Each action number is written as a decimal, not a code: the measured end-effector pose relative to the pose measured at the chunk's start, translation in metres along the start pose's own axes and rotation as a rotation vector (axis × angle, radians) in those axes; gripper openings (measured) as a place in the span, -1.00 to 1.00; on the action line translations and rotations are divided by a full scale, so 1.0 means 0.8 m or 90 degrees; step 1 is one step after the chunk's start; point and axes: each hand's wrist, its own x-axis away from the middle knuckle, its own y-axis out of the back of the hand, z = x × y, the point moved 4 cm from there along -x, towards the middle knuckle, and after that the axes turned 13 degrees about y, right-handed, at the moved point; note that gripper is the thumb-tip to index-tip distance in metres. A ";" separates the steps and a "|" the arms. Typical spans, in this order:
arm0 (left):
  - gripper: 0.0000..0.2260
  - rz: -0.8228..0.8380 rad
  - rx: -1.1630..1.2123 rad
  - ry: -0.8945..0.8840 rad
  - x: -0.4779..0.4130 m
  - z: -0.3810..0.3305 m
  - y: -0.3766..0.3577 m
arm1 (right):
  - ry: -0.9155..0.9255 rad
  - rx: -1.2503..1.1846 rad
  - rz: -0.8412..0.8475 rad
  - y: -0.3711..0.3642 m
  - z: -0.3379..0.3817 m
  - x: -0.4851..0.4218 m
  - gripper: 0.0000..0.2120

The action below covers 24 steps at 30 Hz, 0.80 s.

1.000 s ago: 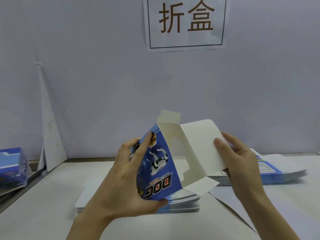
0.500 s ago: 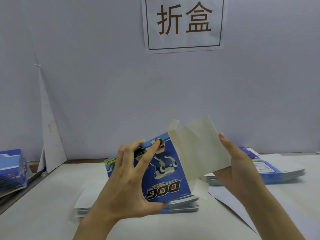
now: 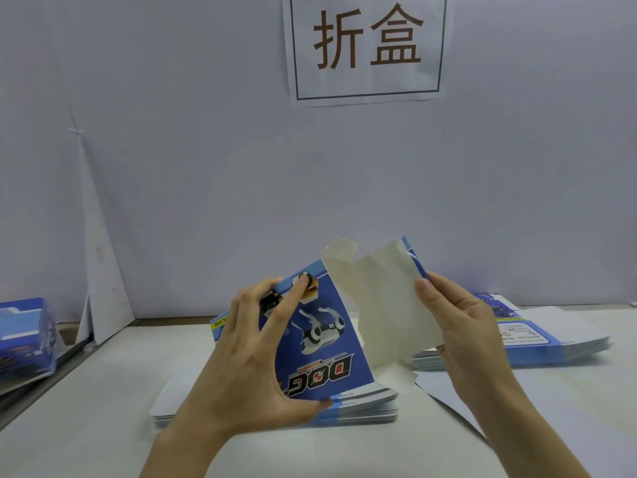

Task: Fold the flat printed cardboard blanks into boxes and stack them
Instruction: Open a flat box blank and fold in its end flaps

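Blank [image 3: 320, 336] sits in mid-air between both hands, just above the near stack [image 3: 362, 408] on the table [image 3: 103, 408]. Head view: a second ago it was spread open like a tube, its blue face nearly edge-on and a window cut-out showing in the white inside. Now the blue "DOG" face has turned towards the camera, and the white panel [image 3: 389, 305] has swung up and round on the right, hiding the cut-out. The left hand [image 3: 251, 360] holds the blue face with its fingers spread wide across the print and its thumb hooked under the lower edge. The right hand [image 3: 462, 326] has risen and pinches the panel's outer edge, thumb on the white side and fingers behind. My reading is that the body is being worked along its creases. No flap looks tucked, so this box is about midway and stacking lies ahead. Counted, there are one blank in hand, two hands and two stacks of flat blanks, the near one and another [image 3: 551, 343] to the right. One blue pile of folded boxes [image 3: 24, 336] lies far left, cut off by the frame, so I cannot tell how many it holds. One sign [image 3: 367, 46] hangs on the wall.
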 end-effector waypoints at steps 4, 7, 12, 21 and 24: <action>0.04 -0.014 0.034 0.034 -0.003 0.011 0.003 | 0.013 0.002 -0.002 -0.001 -0.001 -0.002 -0.81; 0.05 -0.057 0.131 0.192 -0.003 0.019 0.005 | 0.011 0.004 0.023 -0.009 -0.001 0.000 -0.71; 0.11 -0.165 0.402 0.389 -0.004 -0.005 0.001 | 0.015 0.201 0.433 -0.057 -0.010 0.041 -0.14; -0.49 0.030 0.725 0.416 -0.008 -0.007 -0.010 | 0.018 -0.015 0.342 -0.051 -0.001 0.032 -0.19; -0.51 0.094 0.732 0.429 -0.004 -0.004 -0.019 | 0.012 -0.014 0.331 -0.050 -0.005 0.031 -0.23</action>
